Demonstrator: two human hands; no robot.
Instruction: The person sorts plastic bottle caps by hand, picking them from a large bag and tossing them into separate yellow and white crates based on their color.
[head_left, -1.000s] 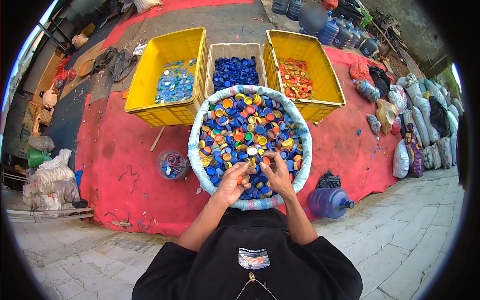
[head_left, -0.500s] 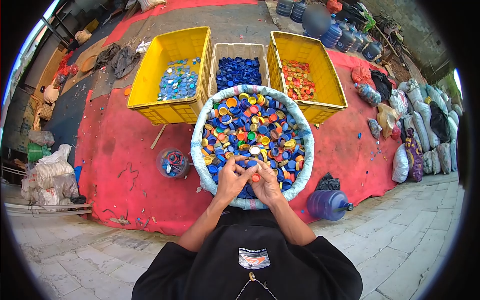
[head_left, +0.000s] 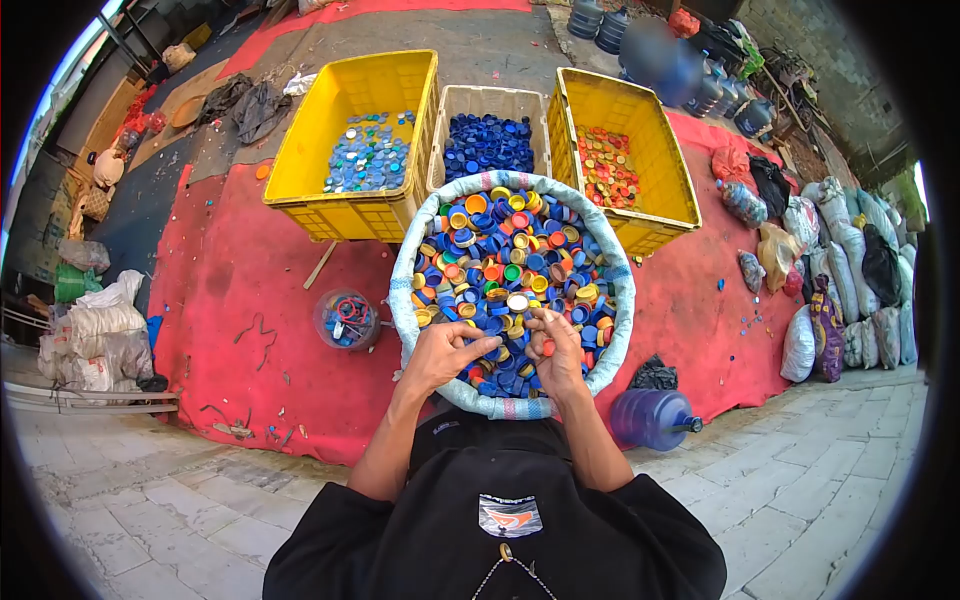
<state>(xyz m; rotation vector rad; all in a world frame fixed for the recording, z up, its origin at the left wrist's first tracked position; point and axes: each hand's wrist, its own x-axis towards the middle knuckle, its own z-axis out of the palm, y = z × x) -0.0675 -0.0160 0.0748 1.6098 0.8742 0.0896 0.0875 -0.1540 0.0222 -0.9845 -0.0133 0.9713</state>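
A round tub (head_left: pixel 401 290) with a pale blue fabric rim is heaped with mixed plastic bottle caps (head_left: pixel 490 235) in blue, yellow, orange, red and green. Over its near left part is my left hand (head_left: pixel 446 355), thumb and fingers apart just above blue caps; I make out nothing held in it. My right hand (head_left: pixel 560 362), at the near right of the tub, is curled around a red bottle cap (head_left: pixel 548 348). Close to its fingertips lies a white cap (head_left: pixel 517 302) on the heap.
Beyond the tub stand a yellow crate (head_left: pixel 335 205) of light blue caps, a whitish crate (head_left: pixel 437 150) of dark blue caps and another yellow crate (head_left: pixel 650 215) of orange-red caps. A small clear bucket (head_left: pixel 346 320) is left, a blue water jug (head_left: pixel 650 418) right. Filled sacks (head_left: pixel 850 250) line the far right.
My hands were together over the near part of the tub with a blue cap between them. They have drawn apart, left and right. The red cap stays in my right hand.
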